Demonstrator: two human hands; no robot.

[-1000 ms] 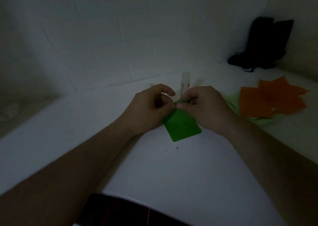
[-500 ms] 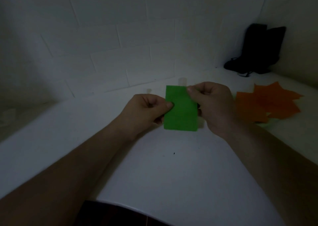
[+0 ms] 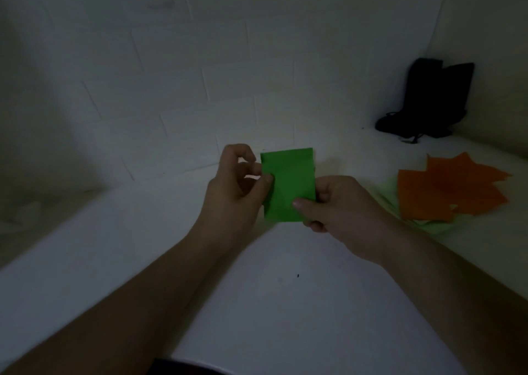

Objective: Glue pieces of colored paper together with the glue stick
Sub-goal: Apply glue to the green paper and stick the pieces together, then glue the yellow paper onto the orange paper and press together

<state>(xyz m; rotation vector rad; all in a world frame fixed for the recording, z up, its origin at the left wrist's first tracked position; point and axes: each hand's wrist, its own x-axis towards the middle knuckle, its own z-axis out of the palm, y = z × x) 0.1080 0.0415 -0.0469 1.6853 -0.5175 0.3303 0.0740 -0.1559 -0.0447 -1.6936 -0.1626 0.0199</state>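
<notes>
Both hands are holding 1 green paper piece [image 3: 288,186] upright above the white bench [image 3: 285,303], roughly mid-frame, w/ the flat face turned toward the camera. The left hand [image 3: 237,186] is pinching the paper's left edge btwn thumb and fingertips, while the right hand [image 3: 337,206] is gripping the lower right corner, thumb lying across the front and the other fingers curled behind. Holding it at 2 opposite edges is keeping the sheet taut and flat, prob. so the person can check it or line it up. A narrow band along the top edge is looking like a folded or overlapped strip, poss. a glued seam, but the light is too dim to tell. A stack of orange paper pieces [image 3: 445,191] is lying on the bench to the right, well apart from the hands, on top of some pale green paper [image 3: 428,226], likely set there as stock within easy reach. A black bag [image 3: 428,103] is leaning in the far right corner against the wall. No glue stick is showing right now; it may be sitting behind the green piece.
</notes>
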